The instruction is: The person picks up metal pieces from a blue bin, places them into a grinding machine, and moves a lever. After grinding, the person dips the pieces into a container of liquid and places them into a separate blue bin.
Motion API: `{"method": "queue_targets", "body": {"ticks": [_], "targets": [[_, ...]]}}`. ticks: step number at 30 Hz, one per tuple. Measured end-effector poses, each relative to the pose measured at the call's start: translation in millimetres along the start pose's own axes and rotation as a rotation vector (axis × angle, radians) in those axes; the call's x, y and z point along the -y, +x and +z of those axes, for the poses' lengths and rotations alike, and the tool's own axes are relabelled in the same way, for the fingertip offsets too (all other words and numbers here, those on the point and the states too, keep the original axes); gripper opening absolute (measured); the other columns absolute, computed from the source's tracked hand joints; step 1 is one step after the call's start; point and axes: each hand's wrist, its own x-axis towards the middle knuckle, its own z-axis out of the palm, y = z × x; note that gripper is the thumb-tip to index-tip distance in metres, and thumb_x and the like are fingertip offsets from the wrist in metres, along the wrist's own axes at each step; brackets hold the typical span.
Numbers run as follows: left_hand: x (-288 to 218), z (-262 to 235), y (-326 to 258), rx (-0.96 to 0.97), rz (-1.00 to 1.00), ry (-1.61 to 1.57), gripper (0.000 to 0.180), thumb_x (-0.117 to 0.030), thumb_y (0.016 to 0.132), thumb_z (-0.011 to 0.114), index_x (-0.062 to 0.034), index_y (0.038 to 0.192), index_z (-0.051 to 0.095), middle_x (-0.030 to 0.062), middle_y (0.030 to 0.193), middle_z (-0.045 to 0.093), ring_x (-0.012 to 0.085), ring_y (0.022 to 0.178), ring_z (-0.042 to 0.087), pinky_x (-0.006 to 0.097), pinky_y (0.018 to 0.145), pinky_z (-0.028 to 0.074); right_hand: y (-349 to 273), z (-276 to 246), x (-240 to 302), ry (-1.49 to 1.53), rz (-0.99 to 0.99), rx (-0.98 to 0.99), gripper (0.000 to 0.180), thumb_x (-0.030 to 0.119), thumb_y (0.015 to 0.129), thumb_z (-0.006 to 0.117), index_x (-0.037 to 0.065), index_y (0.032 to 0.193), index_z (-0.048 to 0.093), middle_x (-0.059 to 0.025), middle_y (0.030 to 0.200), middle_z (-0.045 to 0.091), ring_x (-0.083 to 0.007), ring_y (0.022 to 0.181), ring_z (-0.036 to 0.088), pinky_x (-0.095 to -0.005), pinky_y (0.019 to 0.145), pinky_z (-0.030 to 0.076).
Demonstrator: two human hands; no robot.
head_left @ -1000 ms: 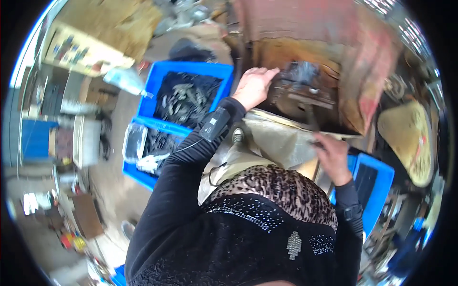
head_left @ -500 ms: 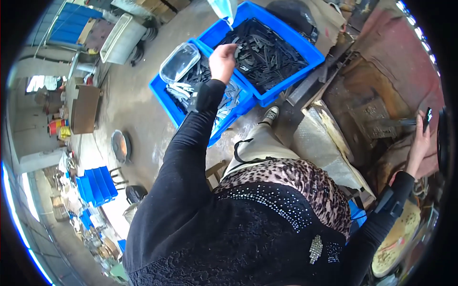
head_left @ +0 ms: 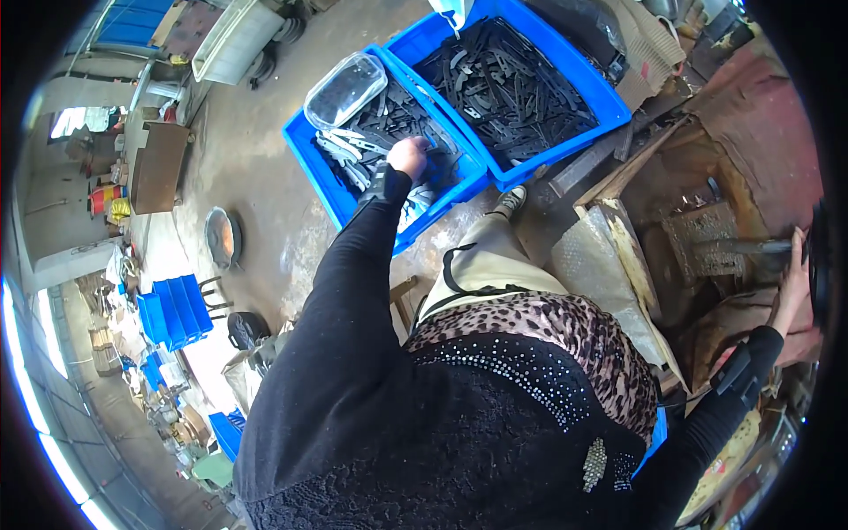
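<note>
My left hand is closed and reaches down into the nearer blue bin, among flat metal pieces. What its fingers hold is hidden. Dark strips and shiny silver-white strips lie in that bin, and a clear plastic tub rests on top at its left end. Far to the right, my right hand has its fingers stretched along a black rounded part at the picture's edge. A grey metal bar ends beside those fingers.
Against the nearer bin stands a second blue bin full of dark strips. A pale blue and white item hangs over its far edge. A worn wooden frame is right of my leg. A round basin sits on the floor leftward.
My left hand has come down from beside the farther bin's edge into the nearer bin. The dark, shiny piece at my right fingers no longer shows. The whole view has shifted slightly.
</note>
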Motion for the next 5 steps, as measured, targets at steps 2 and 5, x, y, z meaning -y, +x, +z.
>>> {"method": "queue_targets", "body": {"ticks": [2, 5], "targets": [[0, 5, 0, 0.012, 0.039, 0.061, 0.029, -0.021, 0.086, 0.054, -0.0164, 0.108, 0.072, 0.0152, 0.115, 0.067, 0.034, 0.103, 0.065, 0.044, 0.089, 0.052, -9, -15, 36, -0.469, -0.567, -0.112, 0.038, 0.008, 0.098, 0.047, 0.011, 0.133, 0.06, -0.001, 0.119, 0.062, -0.0141, 0.087, 0.058, -0.0261, 0.074, 0.047], [-43, 29, 30, 0.029, 0.202, 0.152, 0.033, -0.025, 0.086, 0.053, -0.0178, 0.114, 0.07, 0.0166, 0.126, 0.063, 0.0353, 0.11, 0.063, 0.047, 0.092, 0.051, -50, -51, 11, -0.737, -0.307, -0.142, 0.052, -0.002, 0.093, 0.038, 0.017, 0.139, 0.055, -0.0029, 0.126, 0.057, -0.0165, 0.096, 0.061, -0.0248, 0.082, 0.047]]}}
